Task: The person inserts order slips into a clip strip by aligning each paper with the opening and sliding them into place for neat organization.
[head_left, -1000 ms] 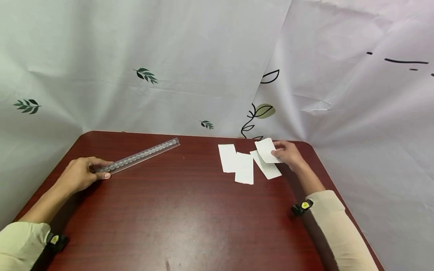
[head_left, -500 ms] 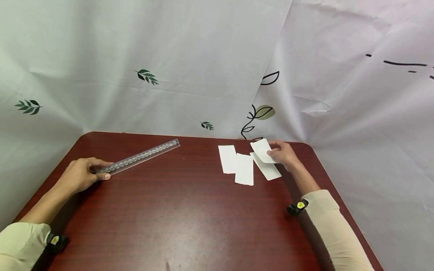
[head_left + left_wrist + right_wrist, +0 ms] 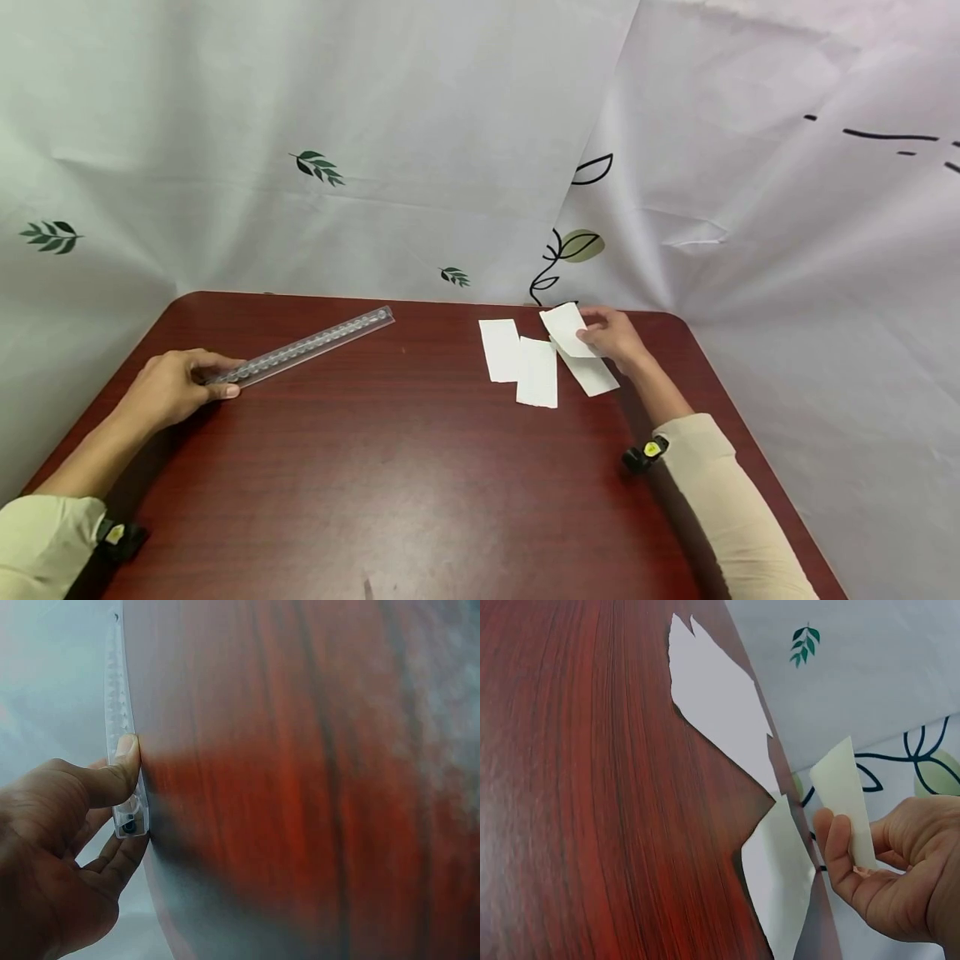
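At the table's left, my left hand grips the near end of a long clear plastic strip, which resembles a ruler with a row of round shapes along it. Thumb and fingers pinch the strip from both sides in the left wrist view. My right hand pinches a white paper slip at its right edge. That held slip stands raised off the table in the right wrist view. Below it lies another slip, partly covered in the head view. Two more slips, one overlapping the other, lie to its left.
The reddish-brown wooden table has rounded far corners. A white cloth backdrop with leaf prints rises right behind its far edge and along both sides. Black wrist cameras sit on the left wrist and right wrist.
My right hand has carried the pinched paper slip leftward, over the slip beneath it. The left hand and the plastic strip stay in place; the head view shifts slightly.
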A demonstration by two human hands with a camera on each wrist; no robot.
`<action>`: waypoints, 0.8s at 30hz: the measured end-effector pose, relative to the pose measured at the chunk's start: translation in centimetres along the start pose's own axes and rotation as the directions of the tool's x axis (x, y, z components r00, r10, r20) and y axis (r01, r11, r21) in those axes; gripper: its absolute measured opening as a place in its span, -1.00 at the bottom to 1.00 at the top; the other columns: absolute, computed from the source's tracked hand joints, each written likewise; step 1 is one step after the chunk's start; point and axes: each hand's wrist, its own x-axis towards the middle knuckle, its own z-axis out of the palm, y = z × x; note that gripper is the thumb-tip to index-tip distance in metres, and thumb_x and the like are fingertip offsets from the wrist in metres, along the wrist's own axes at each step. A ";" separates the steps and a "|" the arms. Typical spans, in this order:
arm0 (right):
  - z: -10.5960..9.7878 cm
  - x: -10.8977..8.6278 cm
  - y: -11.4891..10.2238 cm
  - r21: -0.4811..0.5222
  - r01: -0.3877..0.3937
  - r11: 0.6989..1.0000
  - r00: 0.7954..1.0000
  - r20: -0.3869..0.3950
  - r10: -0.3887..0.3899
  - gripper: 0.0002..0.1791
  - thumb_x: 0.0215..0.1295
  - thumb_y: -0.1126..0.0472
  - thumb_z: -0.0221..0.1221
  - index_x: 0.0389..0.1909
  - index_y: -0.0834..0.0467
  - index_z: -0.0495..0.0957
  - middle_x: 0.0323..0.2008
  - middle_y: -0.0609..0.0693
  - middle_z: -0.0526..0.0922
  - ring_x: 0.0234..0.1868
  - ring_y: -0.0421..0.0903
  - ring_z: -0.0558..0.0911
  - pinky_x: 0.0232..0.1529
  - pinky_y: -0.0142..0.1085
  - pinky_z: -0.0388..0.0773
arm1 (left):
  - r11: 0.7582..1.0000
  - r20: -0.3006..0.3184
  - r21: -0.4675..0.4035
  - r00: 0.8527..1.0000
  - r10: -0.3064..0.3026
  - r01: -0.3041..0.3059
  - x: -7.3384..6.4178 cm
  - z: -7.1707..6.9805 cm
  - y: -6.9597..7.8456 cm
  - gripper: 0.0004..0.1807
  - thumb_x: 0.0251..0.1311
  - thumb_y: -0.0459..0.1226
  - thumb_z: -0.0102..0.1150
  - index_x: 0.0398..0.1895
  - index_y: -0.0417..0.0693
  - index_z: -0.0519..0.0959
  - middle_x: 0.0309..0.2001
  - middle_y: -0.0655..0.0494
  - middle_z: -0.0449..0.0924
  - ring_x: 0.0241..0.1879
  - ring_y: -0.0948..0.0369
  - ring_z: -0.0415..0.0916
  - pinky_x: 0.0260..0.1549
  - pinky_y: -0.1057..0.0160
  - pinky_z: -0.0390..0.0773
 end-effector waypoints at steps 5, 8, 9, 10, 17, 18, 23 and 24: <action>0.7 -0.1 -0.7 -0.021 0.009 1.000 1.000 0.001 -0.009 -0.43 0.30 0.40 0.23 0.35 0.27 0.43 -0.13 0.31 0.65 -0.35 -0.13 0.60 -0.35 -0.34 0.55 | 1.000 0.012 0.004 1.000 -0.008 0.008 0.0 0.0 0.0 -0.51 0.00 -0.03 0.55 0.04 0.05 0.74 -0.07 -0.23 0.70 -0.20 -0.11 0.61 -0.30 -0.08 0.43; 1.1 0.0 -1.2 -0.031 0.008 0.999 1.000 0.007 -0.007 -0.44 0.31 0.38 0.24 0.35 0.24 0.43 -0.12 0.30 0.64 -0.34 -0.11 0.60 -0.35 -0.34 0.54 | 1.000 0.014 0.012 1.000 -0.017 0.017 0.0 -0.1 0.0 -0.50 -0.01 -0.02 0.55 0.04 0.06 0.74 -0.07 -0.24 0.70 -0.17 -0.15 0.60 -0.30 -0.13 0.42; 1.2 0.1 -1.3 -0.033 0.009 0.999 1.000 0.012 -0.008 -0.44 0.32 0.38 0.23 0.35 0.25 0.43 -0.11 0.30 0.63 -0.34 -0.11 0.60 -0.34 -0.34 0.54 | 1.000 0.013 0.013 1.000 -0.019 0.019 0.0 -0.1 0.0 -0.50 -0.01 -0.02 0.55 0.03 0.06 0.75 -0.07 -0.24 0.70 -0.18 -0.15 0.59 -0.30 -0.12 0.41; 1.4 0.1 -1.4 -0.033 0.007 0.999 1.000 0.014 -0.006 -0.44 0.32 0.38 0.24 0.35 0.24 0.43 -0.11 0.30 0.63 -0.33 -0.11 0.60 -0.34 -0.34 0.54 | 1.000 0.012 0.014 1.000 -0.021 0.021 0.0 -0.1 0.0 -0.50 -0.01 -0.02 0.55 0.03 0.06 0.75 -0.07 -0.24 0.70 -0.19 -0.15 0.59 -0.31 -0.11 0.41; 2.5 0.5 -1.8 -0.017 0.006 1.000 1.000 0.024 -0.005 -0.45 0.31 0.40 0.24 0.32 0.26 0.44 -0.14 0.28 0.65 -0.34 -0.11 0.61 -0.33 -0.35 0.55 | 1.000 0.007 -0.008 1.000 -0.016 0.016 0.0 0.0 -0.1 -0.51 -0.02 -0.05 0.56 0.02 0.05 0.75 -0.08 -0.24 0.70 -0.18 -0.15 0.61 -0.31 -0.09 0.39; 2.7 0.5 -1.8 -0.022 0.010 1.000 1.000 0.026 -0.009 -0.46 0.31 0.40 0.24 0.32 0.27 0.44 -0.15 0.27 0.65 -0.34 -0.11 0.61 -0.33 -0.35 0.55 | 1.000 0.007 -0.011 1.000 -0.016 0.016 0.0 0.0 -0.1 -0.52 -0.01 -0.05 0.56 0.02 0.06 0.75 -0.08 -0.24 0.70 -0.18 -0.14 0.61 -0.31 -0.08 0.39; 3.4 0.6 -2.2 -0.024 0.026 0.999 0.999 0.023 -0.025 -0.47 0.29 0.39 0.25 0.30 0.28 0.47 -0.15 0.25 0.63 -0.32 -0.10 0.59 -0.34 -0.34 0.54 | 1.000 0.011 -0.012 1.000 -0.017 0.017 0.0 0.0 -0.1 -0.52 -0.02 -0.05 0.56 0.02 0.07 0.74 -0.12 -0.20 0.70 -0.19 -0.11 0.60 -0.33 0.01 0.37; 3.5 0.7 -2.3 -0.026 0.027 0.999 0.999 0.020 -0.026 -0.47 0.29 0.39 0.26 0.29 0.27 0.47 -0.15 0.23 0.62 -0.32 -0.09 0.58 -0.34 -0.33 0.54 | 1.000 0.013 -0.011 1.000 -0.016 0.016 0.0 0.0 -0.1 -0.52 -0.02 -0.05 0.56 0.02 0.07 0.74 -0.13 -0.19 0.71 -0.19 -0.10 0.59 -0.33 0.02 0.37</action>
